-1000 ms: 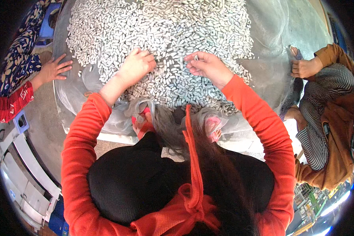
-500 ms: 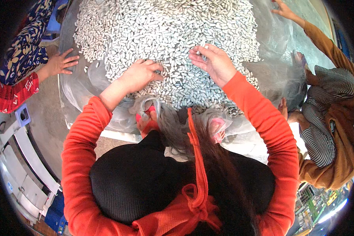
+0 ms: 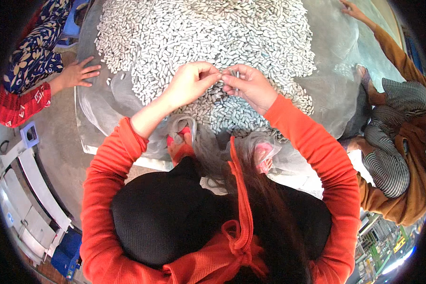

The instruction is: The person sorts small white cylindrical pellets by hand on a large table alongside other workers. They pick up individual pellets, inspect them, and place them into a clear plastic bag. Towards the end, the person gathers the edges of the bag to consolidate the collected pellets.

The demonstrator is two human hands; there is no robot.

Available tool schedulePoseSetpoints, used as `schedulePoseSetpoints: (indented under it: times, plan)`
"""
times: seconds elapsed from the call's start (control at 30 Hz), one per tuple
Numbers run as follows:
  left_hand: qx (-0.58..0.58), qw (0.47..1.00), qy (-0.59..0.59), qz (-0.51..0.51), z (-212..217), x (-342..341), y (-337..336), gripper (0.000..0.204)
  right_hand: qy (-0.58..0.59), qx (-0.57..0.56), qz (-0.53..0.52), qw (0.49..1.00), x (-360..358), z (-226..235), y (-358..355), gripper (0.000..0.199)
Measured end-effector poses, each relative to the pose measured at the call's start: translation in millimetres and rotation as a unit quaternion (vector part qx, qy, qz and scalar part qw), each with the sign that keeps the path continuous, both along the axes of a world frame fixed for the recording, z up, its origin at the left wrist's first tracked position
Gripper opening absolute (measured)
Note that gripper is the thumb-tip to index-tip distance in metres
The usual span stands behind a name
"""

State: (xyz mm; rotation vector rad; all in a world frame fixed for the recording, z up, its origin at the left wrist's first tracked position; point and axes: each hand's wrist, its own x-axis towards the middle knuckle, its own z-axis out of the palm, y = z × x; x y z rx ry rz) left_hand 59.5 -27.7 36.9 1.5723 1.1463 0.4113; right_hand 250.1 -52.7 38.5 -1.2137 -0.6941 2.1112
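A wide heap of small, capsule-shaped whitish-grey pieces [image 3: 175, 38] is spread out before me, one layer or more deep. Over its near part my left hand [image 3: 190, 84] and my right hand [image 3: 252, 87] meet, fingertips touching or nearly so. Thumb and forefinger of the left are pinched together; what lies between them is too small to make out. The right is also closed, with a whitish-grey piece [image 3: 237, 75] showing between its fingers. Below both hands the pieces look darker and bluish in places.
The heap lies on thin grey mesh sheeting [image 3: 336, 90], bunched near my feet. At left, a person's hand [image 3: 80, 73] rests on the sheet's edge. Another person in a brown sleeve [image 3: 393, 52] sits at right, one hand [image 3: 354, 9] at the far edge. My feet [image 3: 264, 156] are close by.
My left hand has lifted off the heap and moved right to meet the right hand, its fingers now pinched. The right hand has come slightly lower, closing its fingers.
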Motion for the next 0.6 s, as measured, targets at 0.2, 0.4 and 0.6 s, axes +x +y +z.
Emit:
schedulePoseSetpoints:
  times: [0.2,0.4,0.6]
  plan:
    - [0.091,0.977,0.059,-0.181,-7.6,-31.1,-27.1,0.018,-0.073,0.063,0.106,0.99,1.1,5.9,-2.3,0.016]
    - [0.425,0.729,0.145,-0.517,-54.5,-73.5,-26.9,0.04,-0.003,-0.085,-0.067,0.994,21.9,-5.1,-6.6,0.021]
    - [0.504,0.701,0.31,-0.398,-55.8,-64.5,53.7,0.035,0.014,-0.14,-0.063,0.988,35.0,-7.9,-7.7,0.02]
